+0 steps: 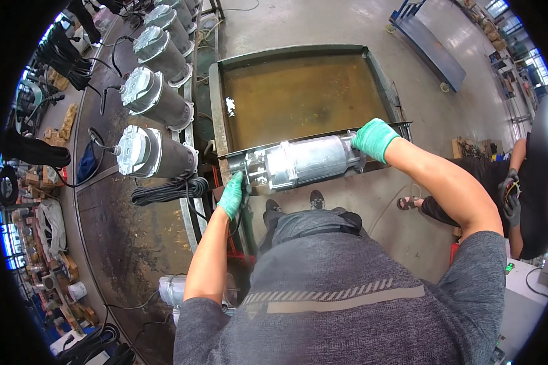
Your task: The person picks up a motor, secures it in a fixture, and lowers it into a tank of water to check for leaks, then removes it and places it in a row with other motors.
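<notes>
A silver cylindrical pump motor (313, 160) lies on its side across the near edge of a shallow metal tank (218, 103), which holds murky brown liquid. My left hand (232, 195), in a green glove, grips the narrower, open-framed left end of the motor. Its fingertips are partly hidden behind that end. At the right end, my gloved right hand (374, 139) is closed over the motor's rim from above, with its fingers curled. A dark cable runs down near my left hand.
Several similar silver motors (158, 152) stand in a row on the long workbench (122, 243) at left, with cables hanging above. A coiled black cable (167, 191) lies near the bench edge. A co-worker's gloved hand (510, 194) is at right. A blue cart (429, 52) stands far right.
</notes>
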A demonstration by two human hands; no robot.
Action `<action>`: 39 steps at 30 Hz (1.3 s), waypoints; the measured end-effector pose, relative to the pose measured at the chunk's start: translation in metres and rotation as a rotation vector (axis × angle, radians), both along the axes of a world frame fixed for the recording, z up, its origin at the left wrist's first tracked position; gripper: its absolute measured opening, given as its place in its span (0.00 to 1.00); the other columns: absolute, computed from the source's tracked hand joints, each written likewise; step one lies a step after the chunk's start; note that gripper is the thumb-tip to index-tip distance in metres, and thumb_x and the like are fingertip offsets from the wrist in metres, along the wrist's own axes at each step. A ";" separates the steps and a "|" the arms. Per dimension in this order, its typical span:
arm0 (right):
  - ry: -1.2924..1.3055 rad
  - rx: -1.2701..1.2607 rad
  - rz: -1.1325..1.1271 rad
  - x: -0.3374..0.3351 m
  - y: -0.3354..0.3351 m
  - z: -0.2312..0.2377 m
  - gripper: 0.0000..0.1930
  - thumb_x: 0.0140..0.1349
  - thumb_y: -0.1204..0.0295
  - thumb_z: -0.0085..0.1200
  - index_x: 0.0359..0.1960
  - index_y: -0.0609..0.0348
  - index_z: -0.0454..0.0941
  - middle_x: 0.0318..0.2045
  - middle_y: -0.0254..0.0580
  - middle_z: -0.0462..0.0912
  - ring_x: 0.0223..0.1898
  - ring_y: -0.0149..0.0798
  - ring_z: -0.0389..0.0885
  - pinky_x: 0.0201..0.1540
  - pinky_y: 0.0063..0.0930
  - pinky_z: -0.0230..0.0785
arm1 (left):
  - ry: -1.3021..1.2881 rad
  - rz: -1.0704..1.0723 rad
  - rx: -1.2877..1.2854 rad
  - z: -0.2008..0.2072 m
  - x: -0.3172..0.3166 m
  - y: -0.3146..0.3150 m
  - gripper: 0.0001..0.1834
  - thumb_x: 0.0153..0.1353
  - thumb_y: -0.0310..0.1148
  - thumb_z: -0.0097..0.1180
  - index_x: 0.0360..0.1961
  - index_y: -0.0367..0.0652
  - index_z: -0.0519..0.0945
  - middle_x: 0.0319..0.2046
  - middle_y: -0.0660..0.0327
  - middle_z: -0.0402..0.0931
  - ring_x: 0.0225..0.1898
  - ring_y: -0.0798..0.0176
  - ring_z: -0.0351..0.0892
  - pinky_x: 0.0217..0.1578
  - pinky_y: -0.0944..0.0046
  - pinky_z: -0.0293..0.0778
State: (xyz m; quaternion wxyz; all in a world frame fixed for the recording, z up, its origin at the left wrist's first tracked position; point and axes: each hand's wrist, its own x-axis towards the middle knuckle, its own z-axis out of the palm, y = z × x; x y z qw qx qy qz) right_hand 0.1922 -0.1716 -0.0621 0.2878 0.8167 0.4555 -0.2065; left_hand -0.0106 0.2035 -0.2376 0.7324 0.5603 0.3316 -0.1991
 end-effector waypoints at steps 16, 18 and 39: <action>-0.024 0.099 -0.496 -0.019 0.011 0.034 0.21 0.60 0.51 0.65 0.46 0.52 0.85 0.43 0.45 0.90 0.46 0.50 0.89 0.48 0.43 0.80 | 0.080 0.241 0.001 0.006 0.005 -0.002 0.21 0.74 0.56 0.48 0.26 0.57 0.72 0.13 0.72 0.62 0.09 0.70 0.57 0.11 0.65 0.51; 0.003 0.065 -0.555 -0.017 0.011 0.037 0.24 0.61 0.46 0.62 0.45 0.52 0.88 0.43 0.47 0.90 0.47 0.50 0.88 0.49 0.43 0.80 | 0.167 0.344 -0.037 0.012 0.012 0.008 0.22 0.74 0.55 0.49 0.25 0.57 0.70 0.12 0.71 0.61 0.08 0.69 0.56 0.10 0.65 0.50; 0.285 0.228 -0.289 0.003 -0.007 0.010 0.18 0.54 0.72 0.65 0.49 0.50 0.88 0.46 0.46 0.89 0.50 0.54 0.87 0.51 0.45 0.80 | -0.407 -0.165 0.768 0.051 0.016 -0.088 0.36 0.65 0.32 0.66 0.73 0.38 0.66 0.67 0.49 0.73 0.65 0.55 0.73 0.68 0.58 0.64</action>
